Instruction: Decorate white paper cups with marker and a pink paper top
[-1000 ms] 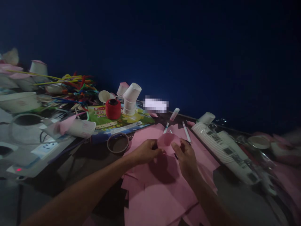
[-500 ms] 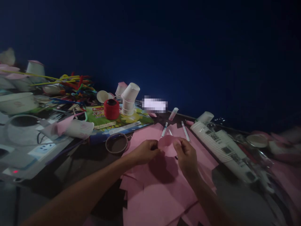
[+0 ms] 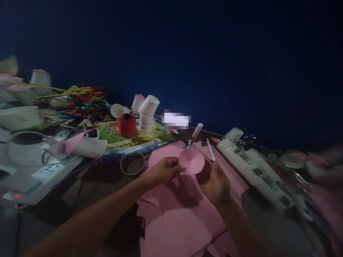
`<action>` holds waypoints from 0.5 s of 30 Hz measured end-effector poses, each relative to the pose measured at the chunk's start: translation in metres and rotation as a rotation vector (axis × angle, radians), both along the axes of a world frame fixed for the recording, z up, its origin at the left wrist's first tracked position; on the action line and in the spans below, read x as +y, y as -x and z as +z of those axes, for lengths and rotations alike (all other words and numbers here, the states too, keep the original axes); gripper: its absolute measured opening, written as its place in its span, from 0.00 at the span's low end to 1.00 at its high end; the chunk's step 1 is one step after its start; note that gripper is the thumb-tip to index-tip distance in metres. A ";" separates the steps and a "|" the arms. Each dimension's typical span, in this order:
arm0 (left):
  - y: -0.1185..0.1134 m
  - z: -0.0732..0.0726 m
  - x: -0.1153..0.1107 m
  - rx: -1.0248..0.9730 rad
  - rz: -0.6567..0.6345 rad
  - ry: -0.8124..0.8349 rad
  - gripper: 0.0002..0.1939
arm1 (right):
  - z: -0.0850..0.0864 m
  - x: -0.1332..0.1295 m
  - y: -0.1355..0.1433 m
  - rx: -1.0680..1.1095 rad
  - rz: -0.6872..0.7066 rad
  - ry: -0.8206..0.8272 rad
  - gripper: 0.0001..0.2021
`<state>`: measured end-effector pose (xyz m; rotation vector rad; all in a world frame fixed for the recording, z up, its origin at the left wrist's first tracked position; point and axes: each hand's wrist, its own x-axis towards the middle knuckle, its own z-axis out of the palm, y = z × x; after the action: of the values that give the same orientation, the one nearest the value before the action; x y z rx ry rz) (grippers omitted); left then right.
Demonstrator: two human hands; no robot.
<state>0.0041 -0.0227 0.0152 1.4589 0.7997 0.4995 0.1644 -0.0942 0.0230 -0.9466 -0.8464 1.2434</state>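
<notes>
A round piece of pink paper [image 3: 191,161], dished like a shallow cone, is held up over the pink sheets. At its lower left edge my left hand [image 3: 167,169] is closed, pinching it between thumb and fingertips. My right hand [image 3: 216,180] is open at the paper's right side. Its thumb stands apart, and its fingers reach behind the pink round, where their tips are hidden. Underneath lies a loose pile of pink paper sheets [image 3: 184,228]. Just beyond the hands lie a white pen [image 3: 210,149] and another marker [image 3: 188,144], partly covered.
A red thread spool [image 3: 127,125] and stacked paper cups [image 3: 148,113] stand on a colourful pad [image 3: 112,144]. A tape ring [image 3: 133,174] lies left of the hands. To the right is a sleeve of cups [image 3: 254,166]; at left, a power strip [image 3: 48,170] and pipe cleaners [image 3: 88,94].
My right thumb has let go of the pink round's front, and that hand has shifted right and lower. The paper has turned more face-on; my left hand keeps its pinch.
</notes>
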 end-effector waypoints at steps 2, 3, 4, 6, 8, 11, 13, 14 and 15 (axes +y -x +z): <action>-0.001 0.000 0.000 -0.014 0.006 0.042 0.15 | 0.003 0.001 0.001 0.050 0.066 0.042 0.32; -0.001 0.001 -0.001 -0.020 0.005 0.058 0.15 | 0.003 0.001 0.001 0.062 0.081 0.058 0.32; -0.001 0.001 -0.001 -0.024 0.003 0.067 0.15 | 0.003 0.001 0.001 0.065 0.087 0.071 0.33; -0.001 0.002 -0.002 -0.026 -0.005 0.063 0.16 | 0.002 0.002 0.000 0.048 0.087 0.092 0.32; 0.000 0.003 -0.002 -0.022 -0.009 0.037 0.17 | 0.000 0.002 -0.001 0.021 0.078 0.101 0.32; 0.001 0.003 -0.001 0.022 -0.012 0.000 0.18 | -0.004 0.001 -0.001 -0.007 0.058 0.095 0.30; 0.001 0.001 0.000 0.056 -0.022 -0.013 0.18 | -0.008 -0.001 0.000 -0.025 0.054 0.092 0.28; 0.001 0.000 0.001 0.067 -0.030 -0.020 0.18 | -0.009 -0.002 0.000 -0.044 0.054 0.092 0.27; 0.001 -0.001 0.001 0.072 -0.034 -0.037 0.18 | -0.010 -0.004 0.001 -0.081 0.036 0.087 0.27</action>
<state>0.0028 -0.0215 0.0139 1.5296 0.8252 0.4402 0.1638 -0.0978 0.0130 -1.0616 -0.8824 1.2885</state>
